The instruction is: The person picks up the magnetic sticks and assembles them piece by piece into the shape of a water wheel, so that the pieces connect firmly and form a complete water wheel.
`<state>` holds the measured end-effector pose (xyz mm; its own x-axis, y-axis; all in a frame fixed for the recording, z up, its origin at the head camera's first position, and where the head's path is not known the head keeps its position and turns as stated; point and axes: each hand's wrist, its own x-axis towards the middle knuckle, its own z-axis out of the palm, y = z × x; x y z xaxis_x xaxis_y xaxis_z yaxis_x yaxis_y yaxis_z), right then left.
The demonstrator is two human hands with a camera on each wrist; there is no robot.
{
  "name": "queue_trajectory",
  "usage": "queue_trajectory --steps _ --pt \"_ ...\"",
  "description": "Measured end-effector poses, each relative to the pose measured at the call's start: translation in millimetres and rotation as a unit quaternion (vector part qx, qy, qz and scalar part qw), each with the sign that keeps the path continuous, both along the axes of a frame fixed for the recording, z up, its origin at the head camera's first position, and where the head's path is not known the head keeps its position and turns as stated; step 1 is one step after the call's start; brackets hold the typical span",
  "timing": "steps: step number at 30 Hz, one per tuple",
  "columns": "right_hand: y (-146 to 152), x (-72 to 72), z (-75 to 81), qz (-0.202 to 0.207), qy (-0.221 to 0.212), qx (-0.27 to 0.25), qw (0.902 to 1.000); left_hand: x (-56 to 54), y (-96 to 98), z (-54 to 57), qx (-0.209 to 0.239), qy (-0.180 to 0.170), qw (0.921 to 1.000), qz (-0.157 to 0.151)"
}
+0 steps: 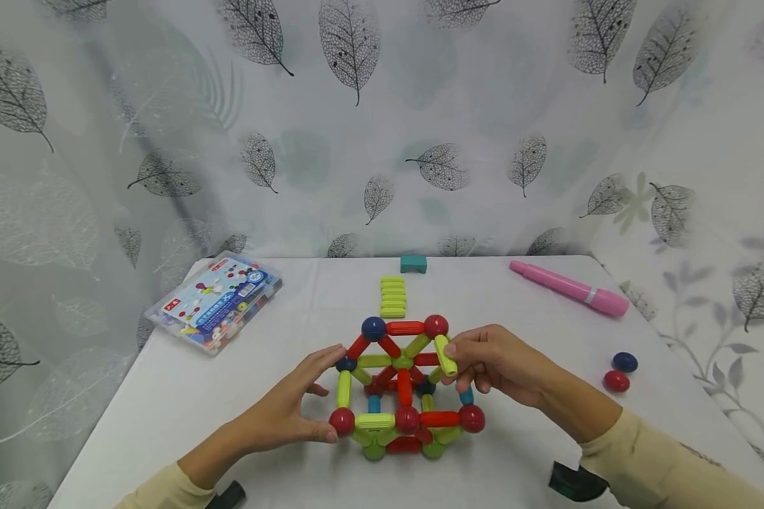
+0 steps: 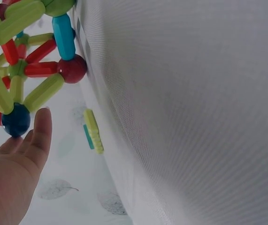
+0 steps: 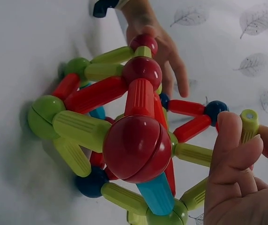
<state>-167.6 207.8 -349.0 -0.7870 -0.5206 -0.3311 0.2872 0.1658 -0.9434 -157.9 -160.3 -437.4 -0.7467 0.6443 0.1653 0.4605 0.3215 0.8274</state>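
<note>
A magnetic ball-and-stick frame (image 1: 404,378) stands on the white table, built of red, blue and green balls with red, blue and yellow-green sticks. My left hand (image 1: 286,403) is at its left side, thumb at a front red ball (image 1: 342,422) and extended fingers at a dark blue ball (image 2: 16,120). With thumb and fingertips, my right hand (image 1: 493,364) pinches a yellow-green magnetic stick (image 1: 446,355). That stick slants down from the upper right red ball (image 1: 436,326), which its far end appears to touch. Its near end (image 3: 249,116) shows above my fingers in the right wrist view.
Several yellow-green sticks (image 1: 392,297) lie in a column behind the frame, near a teal block (image 1: 413,264). A clear toy case (image 1: 216,300) is at back left, a pink marker-shaped thing (image 1: 569,288) at back right. Blue (image 1: 624,362) and red (image 1: 616,382) balls rest at right.
</note>
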Motion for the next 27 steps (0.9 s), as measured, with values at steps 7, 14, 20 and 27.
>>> queue_trajectory --steps 7,14,20,27 --pt "1 0.8 -0.6 0.002 -0.001 -0.005 1.0000 1.0 1.0 1.2 -0.005 0.002 1.0000 0.002" --pt "0 1.8 -0.3 -0.001 0.002 -0.003 1.0000 1.4 0.6 1.1 -0.006 0.003 1.0000 0.001" --pt "2 -3.2 3.3 -0.009 0.026 0.042 0.9988 1.0 -1.1 -1.4 -0.003 0.004 1.0000 0.001" --pt "23 -46.0 -14.9 -0.041 0.246 0.197 0.9481 0.9 -1.3 -1.6 -0.002 0.003 1.0000 0.000"
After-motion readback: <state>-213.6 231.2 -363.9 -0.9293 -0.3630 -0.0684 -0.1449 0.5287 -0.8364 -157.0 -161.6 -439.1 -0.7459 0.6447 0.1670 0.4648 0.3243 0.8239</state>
